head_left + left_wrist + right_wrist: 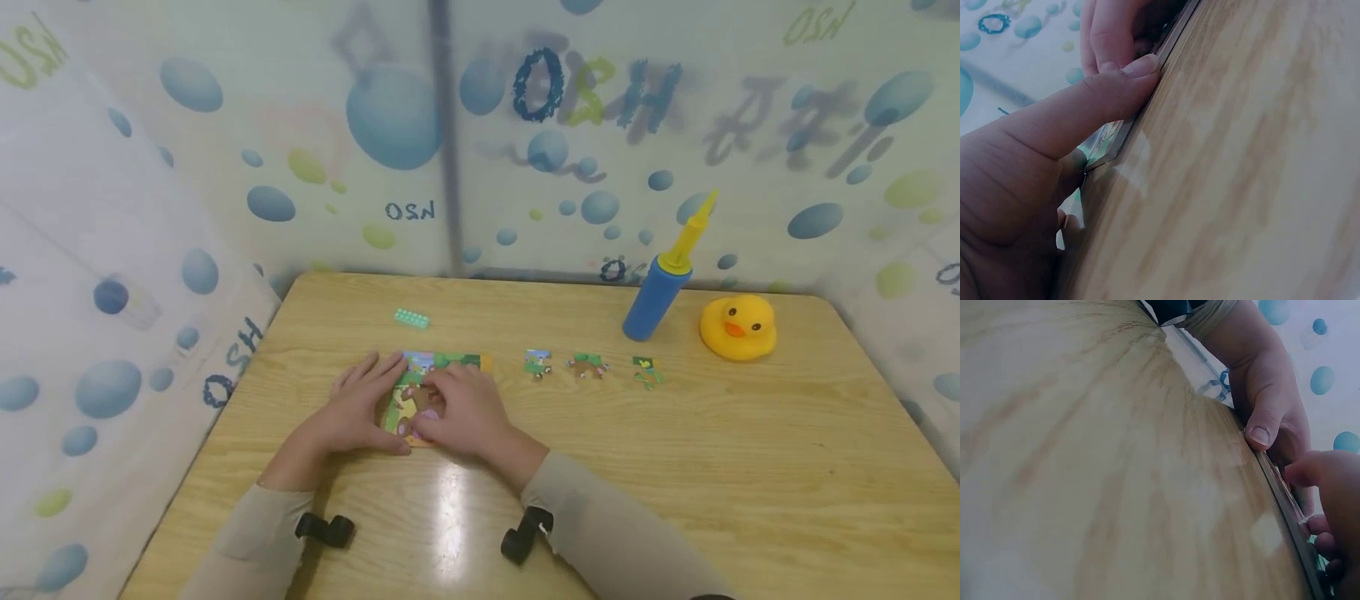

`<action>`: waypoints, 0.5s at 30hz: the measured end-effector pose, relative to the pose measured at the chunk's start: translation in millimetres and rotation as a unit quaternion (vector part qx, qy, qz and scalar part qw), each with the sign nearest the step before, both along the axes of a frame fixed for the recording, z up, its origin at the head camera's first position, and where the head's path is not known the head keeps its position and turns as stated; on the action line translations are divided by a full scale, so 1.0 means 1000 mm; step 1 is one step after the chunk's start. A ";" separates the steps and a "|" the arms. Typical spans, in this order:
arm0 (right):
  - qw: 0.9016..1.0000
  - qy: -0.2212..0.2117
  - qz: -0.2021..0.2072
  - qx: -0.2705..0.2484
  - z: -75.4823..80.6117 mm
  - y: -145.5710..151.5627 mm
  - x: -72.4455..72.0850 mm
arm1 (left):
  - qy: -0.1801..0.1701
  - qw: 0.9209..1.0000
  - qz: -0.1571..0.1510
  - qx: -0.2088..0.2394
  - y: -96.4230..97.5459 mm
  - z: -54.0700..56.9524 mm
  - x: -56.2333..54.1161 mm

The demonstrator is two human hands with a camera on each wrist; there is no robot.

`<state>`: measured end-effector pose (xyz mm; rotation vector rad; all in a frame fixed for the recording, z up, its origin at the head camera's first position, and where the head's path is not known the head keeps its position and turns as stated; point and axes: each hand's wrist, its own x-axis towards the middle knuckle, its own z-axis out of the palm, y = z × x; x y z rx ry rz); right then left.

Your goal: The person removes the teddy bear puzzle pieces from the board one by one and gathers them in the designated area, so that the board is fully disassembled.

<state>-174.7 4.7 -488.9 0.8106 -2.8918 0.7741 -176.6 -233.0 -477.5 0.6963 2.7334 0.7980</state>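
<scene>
A colourful jigsaw puzzle board (399, 417) with a brown animal picture lies flat on the table. My left hand (347, 414) spans its left side, fingers stretched along the far left part. The left thumb (1110, 90) presses on the near edge in the left wrist view. Over the board's right half, my right hand (468, 408) has its thumb and fingers bent together at a puzzle piece (435, 398), mostly hidden beneath them. In the right wrist view the right fingers (1322, 540) curl low at the board's edge. Several loose puzzle pieces lie off to the right, including a brown-and-green one (588, 367).
Beside that piece are a blue-topped piece (537, 363) and a green-and-orange one (647, 372). A mint building brick (412, 318) sits behind the board. A blue hand pump (654, 300) with a yellow top stands by a yellow rubber duck (738, 327). Patterned curtain (487, 200) borders the wooden table (675, 467).
</scene>
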 end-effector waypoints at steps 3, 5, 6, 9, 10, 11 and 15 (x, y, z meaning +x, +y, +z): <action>1.000 -0.015 -0.004 0.002 0.002 0.000 0.000 | 0.000 1.000 -0.001 -0.001 0.000 0.000 0.000; 1.000 -0.021 -0.007 0.004 0.003 -0.001 0.000 | 0.000 1.000 0.000 0.000 0.000 0.000 0.001; 1.000 -0.023 -0.009 0.004 0.003 -0.001 0.000 | -0.001 1.000 0.000 0.001 0.000 0.000 0.001; 0.999 -0.028 -0.018 0.001 0.003 -0.003 0.000 | 0.002 1.000 -0.001 0.007 0.000 0.001 0.001; 0.999 -0.029 -0.021 -0.002 0.004 -0.004 0.000 | 0.005 1.000 -0.002 0.012 0.000 0.000 0.001; 0.999 -0.030 -0.025 -0.002 0.004 -0.005 0.000 | 0.007 1.000 -0.003 0.017 -0.001 -0.001 0.001; 0.999 -0.035 -0.035 0.003 0.005 -0.008 0.001 | 0.024 0.999 -0.009 0.037 -0.002 -0.004 0.001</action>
